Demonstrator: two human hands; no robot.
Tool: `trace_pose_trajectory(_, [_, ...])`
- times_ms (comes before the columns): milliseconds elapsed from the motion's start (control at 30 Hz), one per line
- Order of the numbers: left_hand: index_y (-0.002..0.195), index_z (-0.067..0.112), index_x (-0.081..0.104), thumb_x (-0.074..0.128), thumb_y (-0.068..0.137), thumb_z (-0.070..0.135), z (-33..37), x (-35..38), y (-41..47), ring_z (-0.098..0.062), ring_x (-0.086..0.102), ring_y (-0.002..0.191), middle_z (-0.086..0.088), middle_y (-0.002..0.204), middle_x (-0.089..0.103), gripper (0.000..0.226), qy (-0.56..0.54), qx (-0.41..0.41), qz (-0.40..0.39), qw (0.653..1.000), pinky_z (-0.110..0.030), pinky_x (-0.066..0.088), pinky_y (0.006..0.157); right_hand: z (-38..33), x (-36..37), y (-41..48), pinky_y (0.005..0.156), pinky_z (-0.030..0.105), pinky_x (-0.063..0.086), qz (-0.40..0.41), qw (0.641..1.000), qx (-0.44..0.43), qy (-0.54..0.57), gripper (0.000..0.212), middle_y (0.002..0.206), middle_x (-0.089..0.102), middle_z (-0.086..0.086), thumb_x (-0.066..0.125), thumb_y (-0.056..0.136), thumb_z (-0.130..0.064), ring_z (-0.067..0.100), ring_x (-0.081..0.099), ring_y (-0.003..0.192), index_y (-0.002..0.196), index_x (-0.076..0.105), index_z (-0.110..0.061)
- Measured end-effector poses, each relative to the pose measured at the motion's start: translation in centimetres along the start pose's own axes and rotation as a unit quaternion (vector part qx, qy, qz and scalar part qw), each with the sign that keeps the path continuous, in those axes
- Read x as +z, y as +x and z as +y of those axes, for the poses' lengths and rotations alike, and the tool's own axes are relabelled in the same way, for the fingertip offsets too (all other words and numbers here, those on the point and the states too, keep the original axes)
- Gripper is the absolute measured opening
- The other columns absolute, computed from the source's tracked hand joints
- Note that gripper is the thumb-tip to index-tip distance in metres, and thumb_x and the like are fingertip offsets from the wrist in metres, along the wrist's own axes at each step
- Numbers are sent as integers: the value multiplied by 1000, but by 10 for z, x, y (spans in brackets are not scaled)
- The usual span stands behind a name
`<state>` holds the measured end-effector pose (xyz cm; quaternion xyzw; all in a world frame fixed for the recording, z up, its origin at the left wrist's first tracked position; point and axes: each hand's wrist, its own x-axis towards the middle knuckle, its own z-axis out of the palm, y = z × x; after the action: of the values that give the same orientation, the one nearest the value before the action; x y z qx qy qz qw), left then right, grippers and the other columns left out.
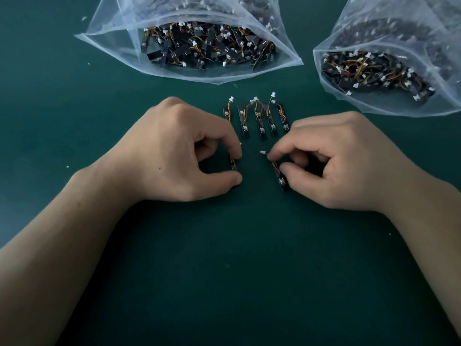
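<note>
Green desk (224,270), matte, carries everything.

Bags: two, clear plastic. One bag (109,26) lies at the far edge, the second bag (354,28) at the far right corner. Both mouths face you, presumably so you can reach in without lifting them. Each holds a heap of small black strips with wires, too tangled to count.

Hands: two, both near the desk's middle. Your left hand (174,151) has thumb and forefinger clamped on one strip (233,164), which is mostly hidden under the fingers. Your right hand (349,161) pinches a second strip (281,179) along its upper half. That strip's near end touches the desk and its white plug (262,152) points toward the left hand.

Row (260,123): five strips counted, side by side between the hands and the bags, wires toward the far edge. The leftmost is partly covered by your knuckles. The parallel lay probably makes counting easier.

Strips outside the bags: seven in all.
</note>
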<state>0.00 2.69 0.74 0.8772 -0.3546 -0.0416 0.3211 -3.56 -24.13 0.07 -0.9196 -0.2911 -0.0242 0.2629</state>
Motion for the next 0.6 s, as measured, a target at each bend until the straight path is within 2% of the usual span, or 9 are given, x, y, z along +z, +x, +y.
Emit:
trace_pose_trajectory(100, [84, 30, 77, 84, 73, 40, 0, 0, -1, -19, 43, 49, 2, 50, 45, 17, 1, 0, 4, 1000, -27, 35, 52, -1, 3, 1, 58, 37, 47, 17, 1000, -6, -8, 14, 70, 57, -8, 71, 90, -18, 8, 49, 63, 99, 81, -22])
trace_pose_trajectory(233, [89, 29, 77, 85, 74, 39, -2, -1, -5, -19, 44, 50, 2, 51, 47, 20, 2, 8, 12, 1000, -20, 33, 53, -2, 2, 1, 58, 34, 44, 23, 1000, 14, 1, 16, 69, 56, -10, 73, 89, -23, 0, 46, 60, 105, 78, -23])
trace_pose_trajectory(367, [97, 26, 77, 86, 77, 39, -2, -1, -12, -11, 44, 52, 7, 55, 47, 26, 3, 16, 27, 999, -13, 30, 55, -3, -1, -1, 57, 30, 39, 10, 1000, 22, 6, 13, 68, 55, -12, 73, 87, -29, 1, 46, 58, 99, 76, -26])
trace_pose_trajectory(600, [94, 24, 78, 85, 79, 38, -3, 0, -11, -15, 50, 56, 6, 58, 53, 22, 10, 15, 32, 999, -15, 34, 58, -10, 7, 3, 57, 38, 48, 12, 1000, 12, -5, 15, 68, 55, -10, 73, 91, -32, 7, 48, 62, 103, 78, -26])
